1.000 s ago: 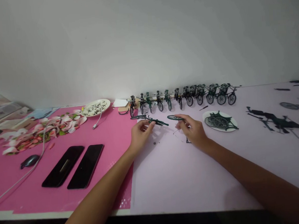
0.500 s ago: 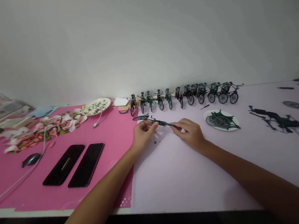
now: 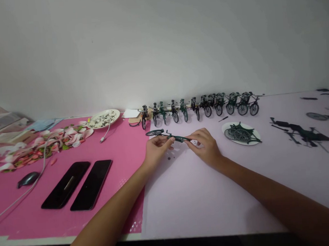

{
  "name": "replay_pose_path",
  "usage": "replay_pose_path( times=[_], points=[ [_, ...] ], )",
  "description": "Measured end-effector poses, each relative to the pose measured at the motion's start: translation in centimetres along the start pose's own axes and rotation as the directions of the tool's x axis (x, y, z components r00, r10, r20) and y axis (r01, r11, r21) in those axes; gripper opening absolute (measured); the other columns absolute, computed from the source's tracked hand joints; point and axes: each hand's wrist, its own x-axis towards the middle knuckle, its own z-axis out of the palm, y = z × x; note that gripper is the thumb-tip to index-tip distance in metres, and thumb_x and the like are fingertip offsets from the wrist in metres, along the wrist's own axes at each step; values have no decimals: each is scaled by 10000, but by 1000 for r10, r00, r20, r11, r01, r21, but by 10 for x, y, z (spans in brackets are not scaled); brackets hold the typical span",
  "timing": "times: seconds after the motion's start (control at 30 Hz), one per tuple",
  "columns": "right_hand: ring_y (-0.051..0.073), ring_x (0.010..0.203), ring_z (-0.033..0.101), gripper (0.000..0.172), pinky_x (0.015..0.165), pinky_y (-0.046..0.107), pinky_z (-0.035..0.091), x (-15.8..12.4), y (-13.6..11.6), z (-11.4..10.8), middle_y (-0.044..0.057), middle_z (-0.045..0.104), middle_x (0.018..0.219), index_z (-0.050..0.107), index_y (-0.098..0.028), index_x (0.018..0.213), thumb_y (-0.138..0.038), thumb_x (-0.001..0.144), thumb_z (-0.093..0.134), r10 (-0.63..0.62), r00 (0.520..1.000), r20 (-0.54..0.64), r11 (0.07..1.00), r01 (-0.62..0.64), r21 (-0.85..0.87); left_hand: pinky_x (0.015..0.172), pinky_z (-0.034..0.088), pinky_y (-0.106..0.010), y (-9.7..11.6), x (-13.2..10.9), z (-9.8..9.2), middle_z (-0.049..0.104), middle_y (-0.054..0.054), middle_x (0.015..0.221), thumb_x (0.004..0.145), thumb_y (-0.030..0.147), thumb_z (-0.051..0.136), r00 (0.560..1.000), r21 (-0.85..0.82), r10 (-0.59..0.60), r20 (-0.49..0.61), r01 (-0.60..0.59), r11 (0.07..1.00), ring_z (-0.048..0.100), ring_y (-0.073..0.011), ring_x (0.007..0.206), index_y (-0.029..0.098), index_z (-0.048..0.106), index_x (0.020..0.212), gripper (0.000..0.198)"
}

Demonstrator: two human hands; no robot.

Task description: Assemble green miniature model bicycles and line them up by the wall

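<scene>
2 blk phones (image 3: 91, 185), wht cable (image 3: 16, 201) & petals (image 3: 75, 138) lie on pink cover (image 3: 122, 155).

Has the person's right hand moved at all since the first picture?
Yes. Judged against the white plate, the right hand has shifted its grip leftward, away from the plate and closer to the left hand.

Dark green miniature bicycle (image 3: 179, 138), partly hidden, held on its side, spoked wheel (image 3: 154, 132) at left

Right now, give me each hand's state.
Left hand: closed, holding the model bicycle.
Right hand: closed on that model bicycle's right end; exact part unclear.
</scene>
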Motion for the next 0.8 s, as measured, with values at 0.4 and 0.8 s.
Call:
replay_pose_path(
  times=[0.4, 0.8],
  points=[
    [233, 838, 625, 90, 693, 370, 557, 0, 1, 0, 52, 741, 852, 757, -263, 982, -193, 947, 712, -66, 998, -17, 998, 66, -6, 572, 540, -284, 1, 0, 0, 780, -88, 728, 671, 528, 903, 999, 6, -13, 35, 13, 1000, 737, -204, 626, 138, 754, 838, 449],
    [239, 846, 638, 75, 677, 379, 565, -2, 4, 1, 55, 742, 850, 754, -264, 945, -214, 949, 698, -15, 1000, 4, 1000, 15, -7, 565, 523, -284, 1, 0, -2, 773, -88, 692, 690, 539, 888, 999, 51, -21, 27, 19, 999, 746, -219, 638, 144, 772, 837, 437]
  ],
)
